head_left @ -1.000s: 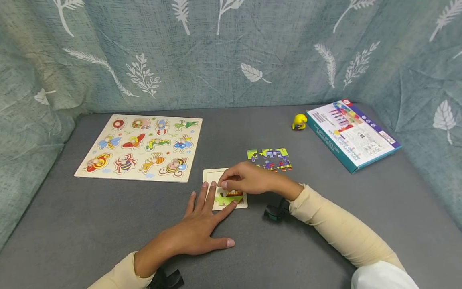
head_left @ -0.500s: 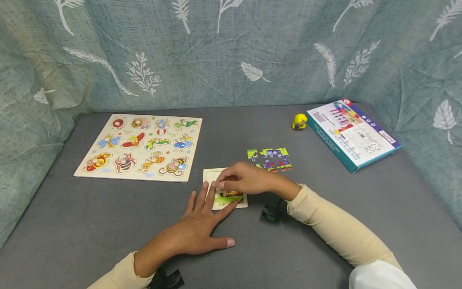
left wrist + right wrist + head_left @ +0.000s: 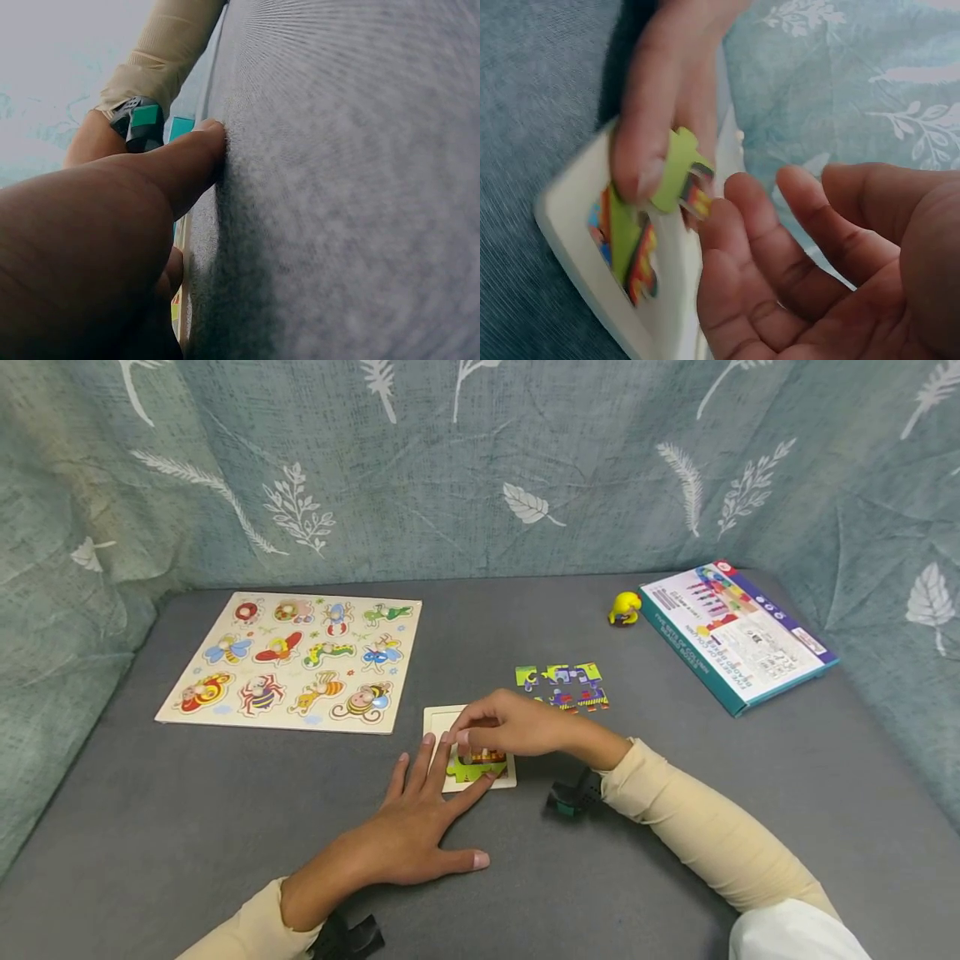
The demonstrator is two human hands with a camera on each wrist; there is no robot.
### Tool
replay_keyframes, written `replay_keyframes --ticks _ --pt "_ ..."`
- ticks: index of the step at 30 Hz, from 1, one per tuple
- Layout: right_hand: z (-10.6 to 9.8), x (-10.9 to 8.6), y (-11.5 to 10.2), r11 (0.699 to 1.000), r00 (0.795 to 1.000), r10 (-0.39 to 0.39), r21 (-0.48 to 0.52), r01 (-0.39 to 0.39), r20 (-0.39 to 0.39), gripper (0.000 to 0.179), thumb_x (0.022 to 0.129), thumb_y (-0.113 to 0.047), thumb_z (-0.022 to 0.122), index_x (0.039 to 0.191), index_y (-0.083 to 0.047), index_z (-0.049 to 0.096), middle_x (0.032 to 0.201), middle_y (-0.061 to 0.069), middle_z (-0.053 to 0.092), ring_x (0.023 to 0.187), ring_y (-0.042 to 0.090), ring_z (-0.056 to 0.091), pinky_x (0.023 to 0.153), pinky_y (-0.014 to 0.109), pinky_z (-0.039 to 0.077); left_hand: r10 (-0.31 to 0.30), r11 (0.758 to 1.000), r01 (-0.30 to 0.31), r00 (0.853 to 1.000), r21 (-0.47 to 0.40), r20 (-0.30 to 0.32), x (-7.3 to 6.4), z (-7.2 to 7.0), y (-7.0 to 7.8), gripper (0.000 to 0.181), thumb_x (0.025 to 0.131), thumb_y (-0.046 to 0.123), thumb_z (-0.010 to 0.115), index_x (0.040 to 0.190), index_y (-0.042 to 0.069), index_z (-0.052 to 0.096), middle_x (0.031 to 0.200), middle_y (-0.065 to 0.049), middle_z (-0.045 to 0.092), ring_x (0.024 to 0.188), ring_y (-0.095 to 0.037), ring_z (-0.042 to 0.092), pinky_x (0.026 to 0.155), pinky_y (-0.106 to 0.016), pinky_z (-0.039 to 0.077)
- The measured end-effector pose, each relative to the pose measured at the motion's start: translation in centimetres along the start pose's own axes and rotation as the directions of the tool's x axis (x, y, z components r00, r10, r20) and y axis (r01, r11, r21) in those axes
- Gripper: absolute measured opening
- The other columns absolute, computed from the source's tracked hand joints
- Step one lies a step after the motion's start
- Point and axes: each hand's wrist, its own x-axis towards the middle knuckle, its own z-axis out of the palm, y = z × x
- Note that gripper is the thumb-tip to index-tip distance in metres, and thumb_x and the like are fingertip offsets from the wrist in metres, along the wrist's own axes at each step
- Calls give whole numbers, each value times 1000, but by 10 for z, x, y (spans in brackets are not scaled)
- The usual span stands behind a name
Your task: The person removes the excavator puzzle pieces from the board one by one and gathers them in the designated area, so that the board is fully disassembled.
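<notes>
Item count, head view, clock directions referenced to the frame centre.

- Hands: two. Left hand (image 3: 420, 835) at 6 o'clock; right hand (image 3: 513, 727) near centre.
- Small puzzle frame (image 3: 437, 720): one, near centre.
- Insect peg puzzle board (image 3: 296, 660): one, at 9 o'clock, carrying twelve insect pieces in three rows of four.
- Cluster of loose puzzle pieces (image 3: 562, 685): one, at 3 o'clock; individual pieces cannot be counted.
- Puzzle box (image 3: 735, 635): one, at 2 o'clock.
- Yellow toy (image 3: 624, 608): one, at 2 o'clock.
</notes>
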Motion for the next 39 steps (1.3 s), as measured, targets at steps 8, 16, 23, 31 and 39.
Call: replay_keyframes --ticks 8,16,23,31,39 --pt "-1 1 1 998 999 38 53 -36 -20 19 96 -2 59 111 7 67 101 13 69 88 15 64 78 28 51 -10 1000 10 1000 -5 10 0 0 -1 87 84 72 54 155 31 26 157 -14 -23 140 -32 -29 108 -61 -11" --pt "-1 1 -1 986 993 116 122 -115 0 24 92 1 63 115 8 64 104 14 70 95 15 67 78 28 52 -7 1000 7 1000 5 7 0 -1 0 87 84 72 54 155 31 26 158 -15 -22 140 -33 -28 107 -62 -11" --pt "1 1 1 992 991 119 34 -121 60 23 92 2 61 115 7 65 97 8 70 86 10 65 73 25 51 6 1000 -6 1000 5 -5 0 -1 -1 87 84 73 54 155 32 25 158 -17 -19 141 -33 -26 108 -62 -9" --pt "4 2 3 995 993 79 -62 -74 83 21 93 3 60 111 5 69 94 4 70 84 7 64 72 24 52 1 1000 -1 1000 -2 -12 0 -1 -1 87 84 72 55 155 32 25 158 -17 -20 141 -32 -28 109 -60 -10" --pt "4 1 3 995 995 65 -78 -58 81 21 92 5 59 110 3 71 93 2 70 79 7 63 67 24 52 -2 1000 2 1000 4 -10 -1 -1 0 88 84 72 55 155 32 25 158 -17 -19 141 -32 -27 108 -60 -10"
